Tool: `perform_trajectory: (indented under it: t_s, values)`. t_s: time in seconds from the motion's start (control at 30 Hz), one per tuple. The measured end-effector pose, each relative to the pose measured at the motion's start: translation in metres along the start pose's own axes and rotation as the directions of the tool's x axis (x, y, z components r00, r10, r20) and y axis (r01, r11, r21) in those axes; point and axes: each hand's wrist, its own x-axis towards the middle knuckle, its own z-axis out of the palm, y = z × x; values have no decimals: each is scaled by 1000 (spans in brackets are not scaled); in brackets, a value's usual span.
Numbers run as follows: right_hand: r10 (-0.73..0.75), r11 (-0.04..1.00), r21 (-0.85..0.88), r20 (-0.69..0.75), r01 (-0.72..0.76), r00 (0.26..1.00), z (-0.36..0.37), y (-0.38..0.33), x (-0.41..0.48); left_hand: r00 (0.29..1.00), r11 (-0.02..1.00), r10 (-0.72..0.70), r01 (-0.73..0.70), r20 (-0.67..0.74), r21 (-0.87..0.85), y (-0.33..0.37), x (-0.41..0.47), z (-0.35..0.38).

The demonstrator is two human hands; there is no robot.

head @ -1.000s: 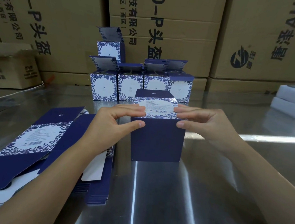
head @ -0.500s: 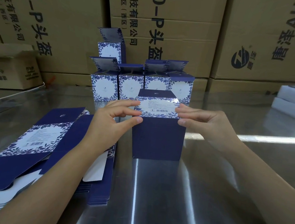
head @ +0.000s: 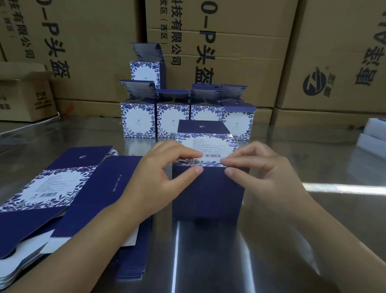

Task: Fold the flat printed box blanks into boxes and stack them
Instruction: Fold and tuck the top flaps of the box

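Navy-blue printed cardboard box (head: 207, 189) stood upright on the steel desk (head: 271, 256); left hand (head: 157, 180) and right hand (head: 263, 182) each pinched its top front edge. Closing the barcode flap (head: 207, 148) appeared in progress; next, tucking it flush.

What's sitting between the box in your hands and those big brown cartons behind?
Head view: a row of folded floral boxes, with a top box stacked on them.

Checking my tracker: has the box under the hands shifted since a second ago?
No. The box stands at the same spot before the row of folded boxes.
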Motion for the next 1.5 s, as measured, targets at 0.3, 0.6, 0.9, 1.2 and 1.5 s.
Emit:
perform_trajectory:
  t_s: [0.3, 0.6, 0.9, 1.2, 1.5]
  values:
    - [-59, 997, -59, -83, 54, 995, 17, -5, -5, 997, 999, 28, -25, -70, 37, 10, -4, 12]
    - [-182, 978, -125, -105, 169, 978, 21, -4, -5, 995, 993, 90, -86, -43, 77, 12, -2, 11]
    - [-251, 958, -167, -109, 232, 962, 23, 0, -2, 988, 983, 152, -150, -11, 104, 9, 0, 12]
    - [-193, 916, -344, 73, 207, 978, 16, 16, -6, 989, 978, 72, -95, 126, 183, -7, 0, -2]
    - [84, 995, -61, 50, -81, 995, 18, 35, -6, 964, 980, -198, 201, 180, 2, -24, -1, 0]
